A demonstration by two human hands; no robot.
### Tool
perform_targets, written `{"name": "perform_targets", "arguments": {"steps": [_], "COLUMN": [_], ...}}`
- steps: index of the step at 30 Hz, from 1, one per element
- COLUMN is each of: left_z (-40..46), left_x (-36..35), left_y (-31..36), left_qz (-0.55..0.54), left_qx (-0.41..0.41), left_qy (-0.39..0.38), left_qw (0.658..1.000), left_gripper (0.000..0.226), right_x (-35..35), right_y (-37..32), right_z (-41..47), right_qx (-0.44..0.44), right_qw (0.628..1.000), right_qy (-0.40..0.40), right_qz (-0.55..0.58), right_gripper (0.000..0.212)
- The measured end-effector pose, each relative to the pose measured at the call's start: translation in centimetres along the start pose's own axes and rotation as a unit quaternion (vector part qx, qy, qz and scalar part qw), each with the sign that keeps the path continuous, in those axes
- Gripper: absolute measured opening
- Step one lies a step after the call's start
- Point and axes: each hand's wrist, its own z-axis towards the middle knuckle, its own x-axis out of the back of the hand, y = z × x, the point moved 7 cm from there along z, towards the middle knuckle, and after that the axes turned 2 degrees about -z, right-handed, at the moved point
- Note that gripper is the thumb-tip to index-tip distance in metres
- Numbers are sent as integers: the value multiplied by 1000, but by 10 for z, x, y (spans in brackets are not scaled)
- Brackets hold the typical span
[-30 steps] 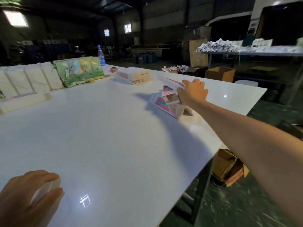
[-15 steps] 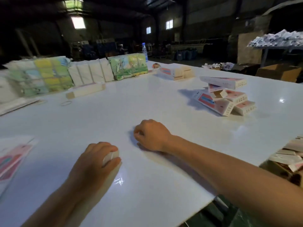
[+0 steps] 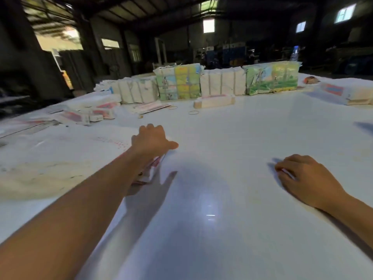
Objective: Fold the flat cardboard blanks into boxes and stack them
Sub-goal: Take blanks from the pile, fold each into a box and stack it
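My left hand (image 3: pixel 152 140) reaches forward over the white table (image 3: pixel 222 188), palm down, thumb out to the right. Its fingers curl down onto a flat pink-and-white cardboard blank (image 3: pixel 151 170) that shows under my wrist; the fingertips are hidden. My right hand (image 3: pixel 302 176) rests on the table at the right, fingers curled, and I see nothing held in it. Folded pink-and-white boxes (image 3: pixel 88 114) lie in a loose group at the far left. One long folded box (image 3: pixel 215 101) lies alone at the back centre.
Tied bundles of blanks (image 3: pixel 222 81) and printed packs (image 3: pixel 272 79) line the table's far edge. Rubber bands (image 3: pixel 193 112) lie near the long box. Another box (image 3: pixel 347 93) sits at the far right. A stained white sheet (image 3: pixel 50 158) covers the left. A water bottle (image 3: pixel 294 53) stands behind.
The view has swung left, away from the box stack. My right hand left the stack and came down onto the table. My left hand moved forward onto the flat blank.
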Motion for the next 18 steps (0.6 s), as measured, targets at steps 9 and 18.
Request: {"name": "perform_targets", "arguments": {"steps": [9,18], "left_z": [8,-6], "left_x": [-16,3], "left_y": [-82,-27], "left_qz": [47,13], "left_qx": [128,-20], "left_qy": [-33,50], "left_qw": [990,998], "left_gripper": [107,71], "right_x": [-5,-6], "right_y": [5,-1], "right_z": [1,2], "right_qx": [-6,-3], "right_qw": [1000,1000], "right_qy": [14,-1], "right_qz": [17,12], "right_gripper": [13,11]}}
